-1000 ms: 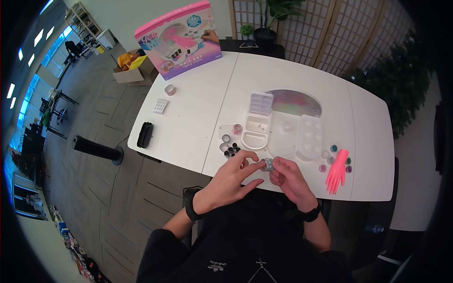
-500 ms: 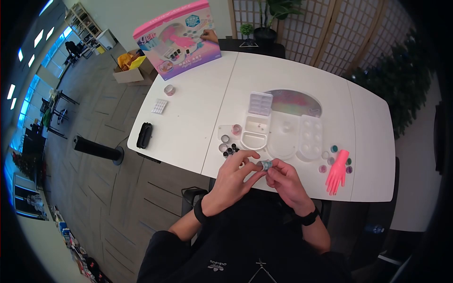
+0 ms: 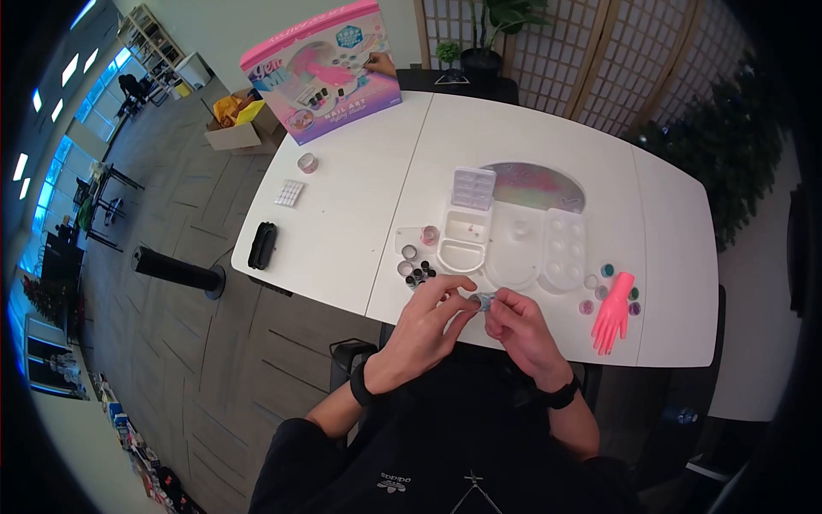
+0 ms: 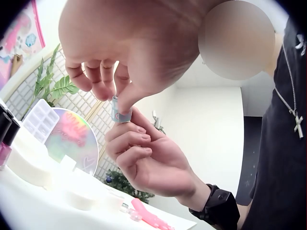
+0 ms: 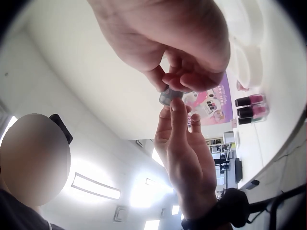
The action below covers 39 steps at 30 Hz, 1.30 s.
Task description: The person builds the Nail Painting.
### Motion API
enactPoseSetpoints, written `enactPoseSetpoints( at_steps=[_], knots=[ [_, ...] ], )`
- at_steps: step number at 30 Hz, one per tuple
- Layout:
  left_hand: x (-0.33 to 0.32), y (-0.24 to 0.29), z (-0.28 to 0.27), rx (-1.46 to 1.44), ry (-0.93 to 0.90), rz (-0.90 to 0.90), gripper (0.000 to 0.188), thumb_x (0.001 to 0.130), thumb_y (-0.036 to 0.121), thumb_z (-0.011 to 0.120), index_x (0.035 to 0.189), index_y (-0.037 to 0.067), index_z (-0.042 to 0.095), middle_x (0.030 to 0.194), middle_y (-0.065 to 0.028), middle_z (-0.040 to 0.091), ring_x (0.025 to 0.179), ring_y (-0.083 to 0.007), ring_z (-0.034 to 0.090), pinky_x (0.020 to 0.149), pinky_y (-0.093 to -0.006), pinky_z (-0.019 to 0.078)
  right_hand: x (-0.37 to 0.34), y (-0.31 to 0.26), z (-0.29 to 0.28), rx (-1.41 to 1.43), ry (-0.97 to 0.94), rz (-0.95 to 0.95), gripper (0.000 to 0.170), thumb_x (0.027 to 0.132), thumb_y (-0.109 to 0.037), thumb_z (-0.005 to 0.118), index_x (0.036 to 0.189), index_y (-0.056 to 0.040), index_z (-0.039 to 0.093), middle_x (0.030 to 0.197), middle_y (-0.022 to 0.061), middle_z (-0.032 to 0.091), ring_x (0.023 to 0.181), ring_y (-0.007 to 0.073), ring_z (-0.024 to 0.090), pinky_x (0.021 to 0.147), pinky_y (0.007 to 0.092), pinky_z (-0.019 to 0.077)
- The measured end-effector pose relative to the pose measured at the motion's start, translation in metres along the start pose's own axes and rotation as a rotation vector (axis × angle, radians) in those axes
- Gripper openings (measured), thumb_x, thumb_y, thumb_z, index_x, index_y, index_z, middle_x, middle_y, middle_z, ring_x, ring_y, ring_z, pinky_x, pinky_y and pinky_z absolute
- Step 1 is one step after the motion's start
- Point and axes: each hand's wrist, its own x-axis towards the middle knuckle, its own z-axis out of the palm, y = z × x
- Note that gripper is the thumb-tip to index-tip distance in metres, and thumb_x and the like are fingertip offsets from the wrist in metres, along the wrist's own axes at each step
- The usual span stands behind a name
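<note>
1. Head view: the left hand pinches a small blue-grey jar between thumb and index finger, its other fingers curving above the grip.
2. The right hand grips the same jar from the other side with thumb and fingertips. The jar is between the two hands, over the near side of the white tabletop.
3. Just beyond them stands a white plastic organiser, a shiny half-round panel at its back. Black-capped nail polish bottles cluster beside the left hand.
4. To the right lies a pink mannequin hand, with small round jars on both sides of it. A nail art box stands upright at the far left corner, and a black case lies near the left edge.
5. Left wrist view: the jar is held up off the tabletop, the left hand above it and the right hand below, both touching it. A black watch-like device is strapped to the right wrist.
6. Right wrist view: the right hand comes down from above onto the jar; the left thumb and fingers hold its lower part. Its contents cannot be made out.
</note>
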Motion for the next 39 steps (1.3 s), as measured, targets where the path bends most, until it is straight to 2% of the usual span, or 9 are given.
enactPoseSetpoints(
  at_steps=[3, 6, 17, 20, 23, 26, 32, 35, 39],
  knots=[
    [0.002, 0.001, -0.001, 0.057, 0.007, 0.024, 0.023, 0.088, -0.002, 0.086, 0.105, 0.003, 0.073, 0.130, -0.0094, 0.067, 0.102, -0.0255, 0.066, 0.089, -0.0395, 0.0561, 0.001, 0.002, -0.001, 0.021, -0.002, -0.004, 0.014, 0.112, -0.017, 0.067, 0.113, -0.0037, 0.066, 0.084, -0.0041, 0.054, 0.076, 0.0067, 0.047, 0.073, 0.0262, 0.0394],
    [0.003, 0.007, -0.002, 0.075, 0.017, 0.042, 0.024, 0.086, 0.000, 0.087, 0.105, 0.005, 0.073, 0.131, -0.0097, 0.067, 0.110, -0.0279, 0.066, 0.093, -0.0410, 0.0552, 0.002, 0.004, -0.002, 0.050, 0.002, 0.000, 0.013, 0.112, -0.016, 0.066, 0.115, -0.0036, 0.065, 0.084, -0.0044, 0.053, 0.076, 0.0067, 0.046, 0.072, 0.0262, 0.0390],
    [0.005, 0.002, -0.003, 0.087, -0.016, 0.104, 0.019, 0.087, -0.001, 0.082, 0.102, 0.002, 0.071, 0.130, -0.0121, 0.064, 0.112, -0.0360, 0.062, 0.094, -0.0463, 0.0513, 0.000, -0.001, -0.002, 0.052, -0.040, 0.037, 0.012, 0.111, -0.015, 0.066, 0.115, -0.0030, 0.065, 0.084, -0.0043, 0.053, 0.076, 0.0069, 0.046, 0.072, 0.0262, 0.0396],
    [0.005, 0.002, -0.003, 0.101, -0.016, 0.119, 0.019, 0.087, -0.002, 0.081, 0.103, 0.002, 0.072, 0.130, -0.0127, 0.063, 0.113, -0.0363, 0.062, 0.095, -0.0464, 0.0512, -0.001, 0.001, -0.002, 0.037, -0.036, 0.035, 0.017, 0.113, -0.020, 0.064, 0.115, -0.0034, 0.066, 0.082, -0.0046, 0.051, 0.076, 0.0083, 0.047, 0.072, 0.0261, 0.0399],
    [0.005, 0.004, -0.006, 0.133, -0.036, 0.150, 0.020, 0.087, -0.002, 0.080, 0.105, 0.003, 0.072, 0.130, -0.0127, 0.062, 0.114, -0.0362, 0.062, 0.096, -0.0464, 0.0511, -0.004, 0.004, -0.003, 0.201, -0.012, 0.032, 0.024, 0.116, -0.028, 0.059, 0.113, -0.0046, 0.067, 0.081, -0.0051, 0.048, 0.076, 0.0100, 0.047, 0.073, 0.0259, 0.0399],
    [0.005, 0.004, -0.010, 0.137, -0.078, 0.180, 0.022, 0.086, -0.003, 0.078, 0.107, 0.003, 0.072, 0.131, -0.0125, 0.061, 0.118, -0.0359, 0.062, 0.098, -0.0462, 0.0511, -0.004, -0.003, -0.003, 0.326, 0.005, 0.129, 0.031, 0.117, -0.034, 0.056, 0.108, -0.0061, 0.065, 0.079, -0.0054, 0.045, 0.075, 0.0112, 0.047, 0.071, 0.0260, 0.0399],
    [0.004, 0.004, -0.019, 0.160, -0.149, 0.223, 0.028, 0.083, -0.006, 0.075, 0.108, 0.005, 0.072, 0.134, -0.0125, 0.060, 0.127, -0.0359, 0.059, 0.103, -0.0469, 0.0504, 0.001, 0.003, -0.018, 0.033, -0.081, 0.124, 0.030, 0.116, -0.034, 0.061, 0.100, -0.0079, 0.065, 0.077, -0.0058, 0.043, 0.072, 0.0092, 0.045, 0.067, 0.0266, 0.0394],
    [0.003, 0.007, -0.025, 0.200, -0.166, 0.243, 0.029, 0.082, -0.005, 0.075, 0.109, 0.007, 0.073, 0.134, -0.0125, 0.060, 0.128, -0.0358, 0.059, 0.104, -0.0471, 0.0502, 0.000, 0.002, -0.018, 0.083, -0.118, 0.151, 0.027, 0.115, -0.030, 0.063, 0.101, -0.0080, 0.066, 0.081, -0.0056, 0.048, 0.074, 0.0082, 0.045, 0.070, 0.0267, 0.0404],
    [0.002, 0.006, -0.026, 0.226, -0.160, 0.284, 0.027, 0.082, -0.001, 0.077, 0.108, 0.008, 0.074, 0.134, -0.0124, 0.061, 0.128, -0.0357, 0.059, 0.105, -0.0465, 0.0505, -0.003, -0.006, -0.006, -0.020, -0.049, 0.139, 0.025, 0.115, -0.028, 0.063, 0.112, -0.0047, 0.072, 0.100, -0.0018, 0.064, 0.090, 0.0095, 0.057, 0.081, 0.0280, 0.0467]
  ],
)
